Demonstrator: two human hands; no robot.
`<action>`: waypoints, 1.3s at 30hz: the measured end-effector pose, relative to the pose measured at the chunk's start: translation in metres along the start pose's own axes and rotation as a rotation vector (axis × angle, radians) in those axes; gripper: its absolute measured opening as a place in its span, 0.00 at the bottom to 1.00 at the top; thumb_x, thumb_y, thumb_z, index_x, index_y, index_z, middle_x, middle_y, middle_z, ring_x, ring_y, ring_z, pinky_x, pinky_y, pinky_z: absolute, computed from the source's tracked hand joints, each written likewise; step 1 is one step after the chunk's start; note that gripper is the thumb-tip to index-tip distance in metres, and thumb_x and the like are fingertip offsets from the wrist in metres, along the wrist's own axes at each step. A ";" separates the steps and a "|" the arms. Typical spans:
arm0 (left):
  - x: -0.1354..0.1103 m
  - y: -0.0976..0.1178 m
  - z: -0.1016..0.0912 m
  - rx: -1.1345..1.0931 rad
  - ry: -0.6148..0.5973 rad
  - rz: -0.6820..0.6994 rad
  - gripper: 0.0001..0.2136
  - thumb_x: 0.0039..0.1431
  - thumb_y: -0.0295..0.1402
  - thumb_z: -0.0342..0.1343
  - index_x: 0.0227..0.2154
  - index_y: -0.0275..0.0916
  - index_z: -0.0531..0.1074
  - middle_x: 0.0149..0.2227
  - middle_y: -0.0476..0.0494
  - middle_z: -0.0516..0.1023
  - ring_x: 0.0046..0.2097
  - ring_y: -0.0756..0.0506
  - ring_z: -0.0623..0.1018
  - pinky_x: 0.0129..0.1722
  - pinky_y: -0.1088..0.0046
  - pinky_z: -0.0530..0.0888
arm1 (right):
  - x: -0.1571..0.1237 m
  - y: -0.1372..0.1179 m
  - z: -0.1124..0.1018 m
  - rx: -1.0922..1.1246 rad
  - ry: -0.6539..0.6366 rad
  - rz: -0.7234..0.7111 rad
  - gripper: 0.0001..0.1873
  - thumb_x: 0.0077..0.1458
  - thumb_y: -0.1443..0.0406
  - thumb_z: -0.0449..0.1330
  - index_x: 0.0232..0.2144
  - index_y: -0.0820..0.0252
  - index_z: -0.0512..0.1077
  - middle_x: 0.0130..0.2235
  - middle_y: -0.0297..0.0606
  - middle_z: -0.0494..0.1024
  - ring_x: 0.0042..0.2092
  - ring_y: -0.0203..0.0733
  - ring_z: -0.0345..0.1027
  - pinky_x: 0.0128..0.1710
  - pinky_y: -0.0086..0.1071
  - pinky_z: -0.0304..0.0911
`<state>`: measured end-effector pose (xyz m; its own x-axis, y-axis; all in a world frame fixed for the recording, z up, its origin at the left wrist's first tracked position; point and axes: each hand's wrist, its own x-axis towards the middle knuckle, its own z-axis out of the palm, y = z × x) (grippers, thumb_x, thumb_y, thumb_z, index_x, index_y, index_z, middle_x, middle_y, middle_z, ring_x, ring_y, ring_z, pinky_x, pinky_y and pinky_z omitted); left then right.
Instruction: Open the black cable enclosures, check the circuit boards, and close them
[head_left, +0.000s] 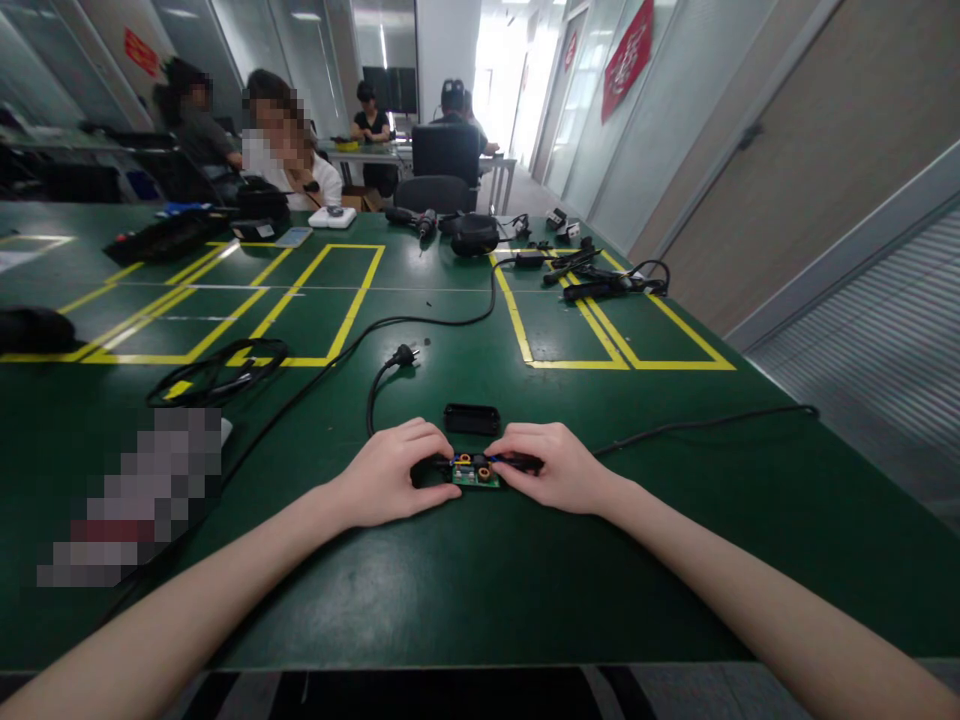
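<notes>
A small green circuit board (pixel 475 473) with copper coils lies on the green table (pixel 465 590) between my hands. My left hand (pixel 390 472) is closed on its left end, fingers curled over a black part there. My right hand (pixel 559 465) is closed on the right end, pinching a black cable piece (pixel 525 462) joined to the board. A black plastic cover (pixel 471 418) lies just behind the board, apart from both hands.
A black power cable with plug (pixel 403 356) runs across the table behind the cover. A coiled cable (pixel 217 375) lies at left. Yellow tape rectangles (pixel 600 340) mark the tabletop. Tools and cables (pixel 600 280) sit at the far right. Several people sit at the far end.
</notes>
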<state>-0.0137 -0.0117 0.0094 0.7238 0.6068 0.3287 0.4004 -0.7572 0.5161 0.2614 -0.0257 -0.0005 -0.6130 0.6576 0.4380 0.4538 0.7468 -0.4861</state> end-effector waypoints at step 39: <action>-0.001 -0.003 0.002 -0.017 0.016 -0.008 0.05 0.64 0.34 0.63 0.35 0.40 0.74 0.46 0.40 0.81 0.46 0.43 0.82 0.46 0.67 0.79 | 0.000 0.008 -0.021 0.053 -0.178 -0.014 0.07 0.61 0.70 0.66 0.31 0.59 0.72 0.34 0.36 0.77 0.34 0.38 0.72 0.34 0.29 0.65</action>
<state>-0.0146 -0.0112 0.0059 0.7113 0.6169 0.3368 0.3964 -0.7478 0.5325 0.2790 -0.0177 0.0112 -0.7263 0.6152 0.3065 0.4122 0.7467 -0.5221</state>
